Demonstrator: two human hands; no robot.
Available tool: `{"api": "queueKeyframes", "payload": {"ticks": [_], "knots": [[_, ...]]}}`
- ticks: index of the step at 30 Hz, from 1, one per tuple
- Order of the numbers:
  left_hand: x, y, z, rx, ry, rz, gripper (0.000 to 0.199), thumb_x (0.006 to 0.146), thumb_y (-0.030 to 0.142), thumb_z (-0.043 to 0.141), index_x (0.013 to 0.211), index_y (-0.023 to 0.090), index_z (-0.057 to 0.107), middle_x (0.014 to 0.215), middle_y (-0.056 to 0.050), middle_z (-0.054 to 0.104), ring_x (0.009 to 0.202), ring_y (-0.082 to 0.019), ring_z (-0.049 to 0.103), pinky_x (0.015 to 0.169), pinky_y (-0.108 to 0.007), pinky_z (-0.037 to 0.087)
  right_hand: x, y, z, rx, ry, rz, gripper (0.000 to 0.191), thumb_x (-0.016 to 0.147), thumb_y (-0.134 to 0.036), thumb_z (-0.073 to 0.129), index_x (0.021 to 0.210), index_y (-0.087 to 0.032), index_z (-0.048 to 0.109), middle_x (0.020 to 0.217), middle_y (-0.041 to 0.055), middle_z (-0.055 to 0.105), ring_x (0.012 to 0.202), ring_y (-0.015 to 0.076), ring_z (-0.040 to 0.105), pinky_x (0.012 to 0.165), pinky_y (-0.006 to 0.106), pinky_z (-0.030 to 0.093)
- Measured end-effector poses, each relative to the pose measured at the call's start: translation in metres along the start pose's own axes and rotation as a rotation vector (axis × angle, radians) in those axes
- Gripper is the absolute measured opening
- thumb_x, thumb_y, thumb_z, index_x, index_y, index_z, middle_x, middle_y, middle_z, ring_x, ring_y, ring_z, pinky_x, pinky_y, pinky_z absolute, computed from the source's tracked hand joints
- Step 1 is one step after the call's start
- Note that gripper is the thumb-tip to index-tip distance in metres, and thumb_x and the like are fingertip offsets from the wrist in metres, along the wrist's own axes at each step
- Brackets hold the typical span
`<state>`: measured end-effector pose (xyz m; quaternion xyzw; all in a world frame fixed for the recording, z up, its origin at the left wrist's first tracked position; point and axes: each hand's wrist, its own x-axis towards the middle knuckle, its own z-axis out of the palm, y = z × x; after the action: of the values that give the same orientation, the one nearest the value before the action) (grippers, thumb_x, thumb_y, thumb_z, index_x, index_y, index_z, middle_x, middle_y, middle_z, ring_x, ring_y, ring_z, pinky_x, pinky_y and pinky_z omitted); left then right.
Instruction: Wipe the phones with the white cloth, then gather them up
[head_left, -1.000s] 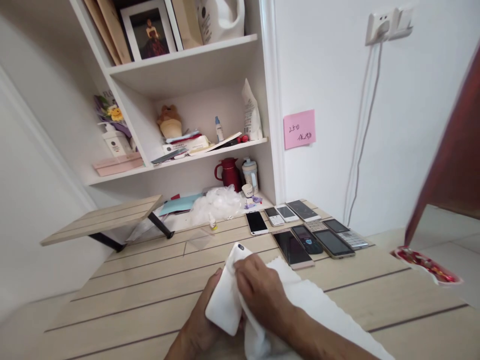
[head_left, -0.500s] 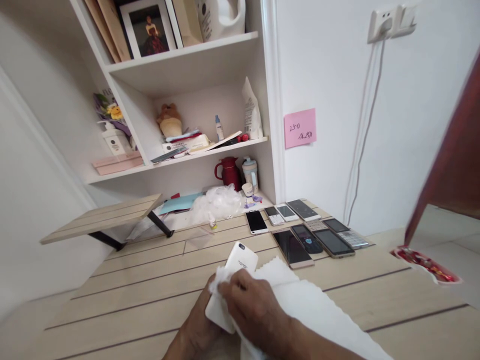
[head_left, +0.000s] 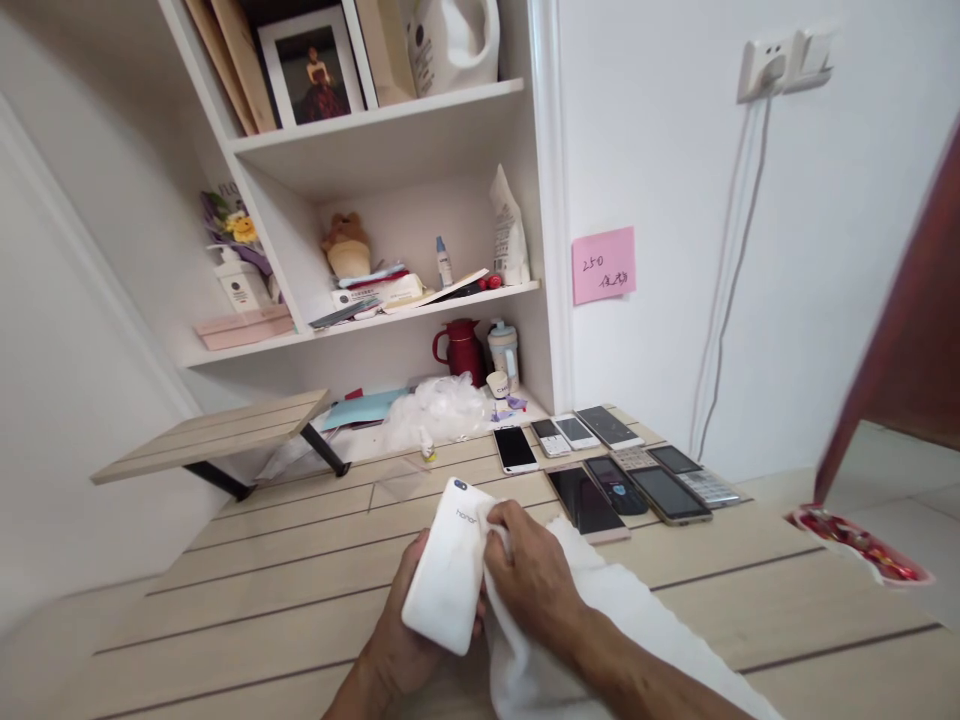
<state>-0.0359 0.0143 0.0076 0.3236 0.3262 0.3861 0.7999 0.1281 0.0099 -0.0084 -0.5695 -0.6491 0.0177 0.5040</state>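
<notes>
My left hand (head_left: 394, 625) grips a white Honor smartphone (head_left: 448, 565) from below, with its back facing up and tilted. My right hand (head_left: 532, 585) is closed on a white cloth (head_left: 577, 640) with a wavy edge, pressing a fold of it against the phone's right edge. The cloth trails down across the pale wooden table (head_left: 300, 570). Beyond my hands, several phones (head_left: 585, 500) lie in rows, apart from both hands.
A clear plastic sheet (head_left: 397, 480) lies on the table, near a heap of plastic film (head_left: 439, 412). A slatted wooden board (head_left: 210, 440) juts out at left. Shelves with bottles and a red flask (head_left: 459, 352) stand behind. A dark red panel (head_left: 900, 340) blurs the right side.
The cloth has come off the phone's back, so the whole back and its Honor logo show. My right hand has moved up to the phone's right edge.
</notes>
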Motion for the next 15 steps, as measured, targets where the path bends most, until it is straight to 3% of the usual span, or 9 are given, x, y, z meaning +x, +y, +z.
{"api": "queueKeyframes", "payload": {"ticks": [5,11,15], "knots": [[-0.002,-0.001,0.003,-0.040,-0.010,0.039,0.047,0.087,0.054,0.053,0.094,0.011,0.072,0.074,-0.012,0.075,0.061,-0.026,0.069,0.059,-0.037,0.053,0.001,0.000,-0.006,0.049,-0.078,-0.126,0.019,0.085,-0.016,0.044,0.098,-0.022,0.056,0.092,0.0034,0.068,0.081,0.0213,0.065,0.074,0.031,0.045],[-0.010,-0.002,0.014,0.036,-0.153,-0.030,0.059,0.089,0.058,0.045,0.094,0.006,0.071,0.072,-0.017,0.073,0.068,-0.030,0.070,0.065,-0.039,0.054,0.012,0.003,-0.013,0.047,0.011,0.071,0.017,0.087,-0.022,0.047,0.102,-0.022,0.056,0.091,0.0030,0.070,0.079,0.0234,0.065,0.072,0.034,0.046],[-0.009,-0.004,0.015,-0.052,-0.071,0.027,0.040,0.087,0.050,0.055,0.105,0.017,0.069,0.077,-0.010,0.075,0.068,-0.027,0.070,0.060,-0.036,0.053,0.008,0.005,-0.009,0.047,-0.010,-0.029,0.016,0.089,-0.020,0.045,0.100,-0.021,0.057,0.093,0.0041,0.068,0.083,0.0225,0.065,0.074,0.033,0.045]]}}
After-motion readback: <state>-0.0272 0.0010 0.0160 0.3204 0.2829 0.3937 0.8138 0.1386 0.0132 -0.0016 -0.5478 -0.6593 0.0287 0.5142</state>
